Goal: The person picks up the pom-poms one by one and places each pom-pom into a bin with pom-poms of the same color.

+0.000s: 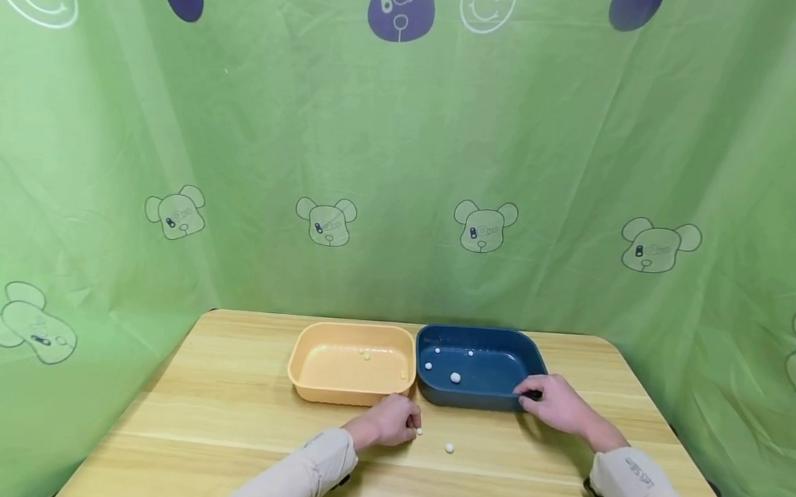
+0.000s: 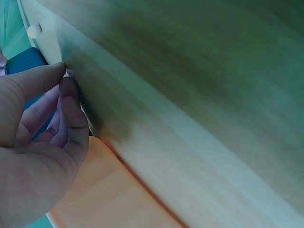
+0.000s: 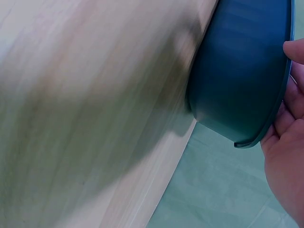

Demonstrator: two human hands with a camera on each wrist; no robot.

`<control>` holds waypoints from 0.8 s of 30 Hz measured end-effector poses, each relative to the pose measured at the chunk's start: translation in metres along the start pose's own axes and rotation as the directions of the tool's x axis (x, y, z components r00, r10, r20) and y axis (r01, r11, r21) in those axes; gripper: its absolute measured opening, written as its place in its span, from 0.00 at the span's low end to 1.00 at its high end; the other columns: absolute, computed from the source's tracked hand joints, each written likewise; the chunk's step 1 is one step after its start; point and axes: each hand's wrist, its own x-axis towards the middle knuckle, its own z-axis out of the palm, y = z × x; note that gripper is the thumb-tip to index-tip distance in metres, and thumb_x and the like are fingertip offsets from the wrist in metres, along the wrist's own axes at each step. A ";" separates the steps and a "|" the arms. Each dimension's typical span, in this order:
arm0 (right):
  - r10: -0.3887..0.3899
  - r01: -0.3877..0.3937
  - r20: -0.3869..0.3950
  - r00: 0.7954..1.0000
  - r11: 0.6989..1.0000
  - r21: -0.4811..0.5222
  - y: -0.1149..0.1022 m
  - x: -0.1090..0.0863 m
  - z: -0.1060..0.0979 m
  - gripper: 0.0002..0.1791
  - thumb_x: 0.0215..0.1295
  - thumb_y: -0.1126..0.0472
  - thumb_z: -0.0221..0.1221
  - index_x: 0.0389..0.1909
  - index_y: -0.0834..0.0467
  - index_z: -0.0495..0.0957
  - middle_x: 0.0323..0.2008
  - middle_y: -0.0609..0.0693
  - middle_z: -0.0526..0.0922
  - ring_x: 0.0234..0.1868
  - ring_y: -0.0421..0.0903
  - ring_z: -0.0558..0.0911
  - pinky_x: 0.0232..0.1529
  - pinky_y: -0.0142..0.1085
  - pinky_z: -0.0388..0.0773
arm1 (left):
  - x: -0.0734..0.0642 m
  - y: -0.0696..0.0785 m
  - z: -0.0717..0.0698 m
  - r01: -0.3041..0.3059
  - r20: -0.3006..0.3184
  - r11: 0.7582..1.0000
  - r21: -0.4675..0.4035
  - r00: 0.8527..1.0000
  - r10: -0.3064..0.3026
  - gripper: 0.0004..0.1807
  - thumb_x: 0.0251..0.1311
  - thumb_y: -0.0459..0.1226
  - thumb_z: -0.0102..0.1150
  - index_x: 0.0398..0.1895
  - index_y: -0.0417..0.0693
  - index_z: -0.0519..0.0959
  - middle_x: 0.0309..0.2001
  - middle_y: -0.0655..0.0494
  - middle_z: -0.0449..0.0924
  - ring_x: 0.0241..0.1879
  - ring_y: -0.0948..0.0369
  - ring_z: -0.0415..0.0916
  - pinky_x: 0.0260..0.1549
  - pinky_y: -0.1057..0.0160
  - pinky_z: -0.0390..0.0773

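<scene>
My left hand (image 1: 392, 420) is low over the table in front of the orange basin, thumb and forefinger tips together at a small white ball (image 1: 419, 430). In the left wrist view the fingertips mostly hide that ball. With my right hand (image 1: 557, 405) I grip the near right corner of the blue basin's rim (image 1: 478, 401), the thumb outside and the fingers over the inner side. Several white balls lie inside the blue basin, the largest white ball (image 1: 455, 378) near its front wall. Another white ball (image 1: 449, 448) rests on the table between my hands.
The orange basin (image 1: 350, 395) stands left of the blue one, their sides close together, with a few small yellowish pieces (image 1: 366, 357) in it. Both are on a wooden table (image 1: 235, 389). A green patterned curtain (image 1: 402, 132) hangs behind and along both sides.
</scene>
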 end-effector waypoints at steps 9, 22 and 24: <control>0.009 -0.009 0.010 1.000 1.000 0.007 -0.002 0.000 -0.002 0.07 0.55 0.66 0.63 0.33 0.51 0.83 0.34 0.41 0.83 0.37 0.40 0.80 0.38 0.38 0.77 | 0.002 0.002 0.000 -0.001 0.049 1.000 -0.022 0.999 0.002 0.06 0.48 0.36 0.68 0.30 0.52 0.80 0.25 0.67 0.73 0.26 0.72 0.67 0.29 0.76 0.67; -0.002 0.002 0.002 1.000 1.000 0.004 -0.003 0.000 -0.001 0.07 0.54 0.66 0.63 0.32 0.51 0.83 0.33 0.41 0.83 0.37 0.39 0.80 0.38 0.38 0.77 | 0.004 0.005 0.000 -0.001 0.056 1.000 -0.024 0.998 0.002 0.03 0.52 0.35 0.65 0.27 0.53 0.80 0.22 0.70 0.72 0.24 0.74 0.67 0.27 0.77 0.67; 0.000 0.000 -0.002 1.000 1.000 0.005 -0.003 0.000 -0.001 0.07 0.54 0.67 0.63 0.32 0.51 0.83 0.33 0.41 0.83 0.37 0.39 0.80 0.38 0.38 0.77 | 0.004 0.006 0.000 -0.001 0.056 1.000 -0.024 0.998 0.003 0.04 0.52 0.35 0.65 0.26 0.53 0.80 0.22 0.70 0.71 0.24 0.74 0.67 0.26 0.77 0.67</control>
